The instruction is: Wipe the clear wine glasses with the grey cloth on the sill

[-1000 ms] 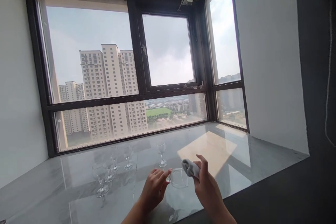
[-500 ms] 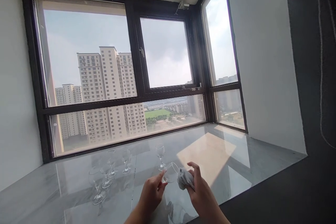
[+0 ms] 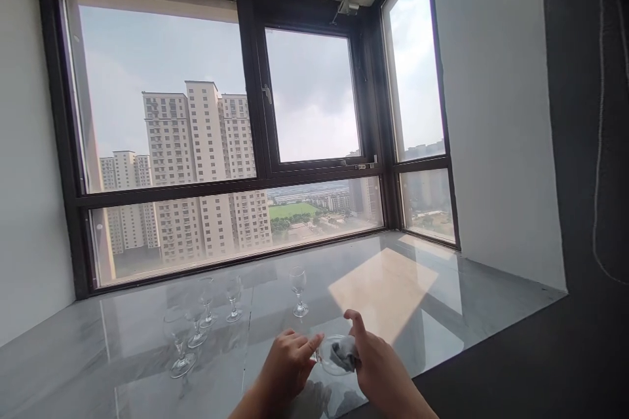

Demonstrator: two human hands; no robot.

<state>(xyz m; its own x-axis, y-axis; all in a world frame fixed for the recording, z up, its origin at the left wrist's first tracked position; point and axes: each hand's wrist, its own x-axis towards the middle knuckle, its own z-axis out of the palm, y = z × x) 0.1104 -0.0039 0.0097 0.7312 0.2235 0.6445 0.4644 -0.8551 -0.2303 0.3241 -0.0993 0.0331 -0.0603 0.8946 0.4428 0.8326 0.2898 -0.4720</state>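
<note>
Near the front edge of the glossy grey sill, my left hand [image 3: 291, 361] pinches a clear stemmed glass [image 3: 330, 366] by its stem or foot, the bowl turned to the right. A grey-white cloth [image 3: 344, 352] is bunched in my right hand [image 3: 376, 360], with part of it at or inside the glass's bowl; the index finger sticks up. Another wine glass [image 3: 298, 291] stands upright just behind my hands.
Several upright glasses stand at the left, the nearest one [image 3: 181, 344] in front and another [image 3: 234, 298] farther back. Dark-framed windows [image 3: 196, 193] border the grey sill [image 3: 275, 275]; a white wall [image 3: 501, 111] rises at right.
The cloth in my right hand has moved from beside the glass's rim to its bowl. The held glass has shifted slightly right and down, and the view has tilted a little.
</note>
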